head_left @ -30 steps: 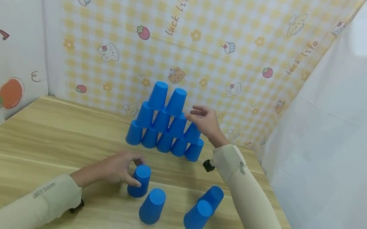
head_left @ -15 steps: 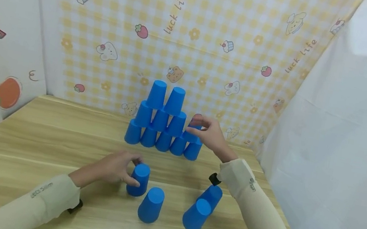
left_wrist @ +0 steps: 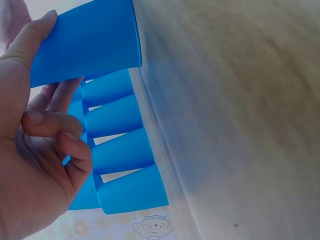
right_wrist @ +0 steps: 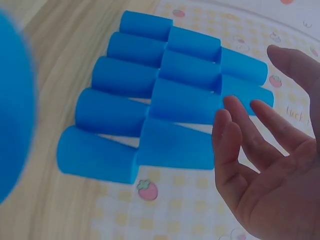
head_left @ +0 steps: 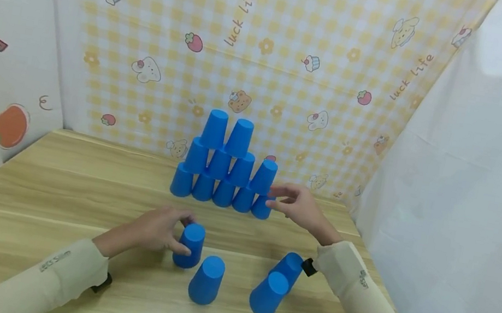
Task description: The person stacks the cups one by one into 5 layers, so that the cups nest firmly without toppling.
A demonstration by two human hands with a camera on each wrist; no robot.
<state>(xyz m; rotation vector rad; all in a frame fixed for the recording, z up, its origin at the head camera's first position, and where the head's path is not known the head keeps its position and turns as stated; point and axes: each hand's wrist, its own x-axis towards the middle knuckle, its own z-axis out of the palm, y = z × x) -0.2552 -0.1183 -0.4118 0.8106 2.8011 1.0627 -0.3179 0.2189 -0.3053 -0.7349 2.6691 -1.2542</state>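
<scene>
A pyramid of upturned blue cups [head_left: 228, 166] stands at the back of the wooden table [head_left: 52, 184]: several in the bottom row, several above, two on top. My right hand [head_left: 281, 200] hovers open just right of the bottom row's end cup [head_left: 261, 208], fingers spread, holding nothing. In the right wrist view that hand [right_wrist: 260, 150] is apart from the cup pyramid [right_wrist: 160, 95]. My left hand [head_left: 182, 233] grips a single upturned blue cup [head_left: 190, 246] standing on the table nearer me. In the left wrist view, the fingers [left_wrist: 55, 130] curl round this cup [left_wrist: 90, 42].
Three loose blue cups stand in front: one [head_left: 207, 280] beside the held cup, and two [head_left: 269, 294] [head_left: 291, 265] close together under my right forearm. Patterned cloth walls [head_left: 299, 48] close in the back and both sides.
My right hand has let go of the right cup in the second row and drawn down and back toward me. The left hand and its cup have stayed put.
</scene>
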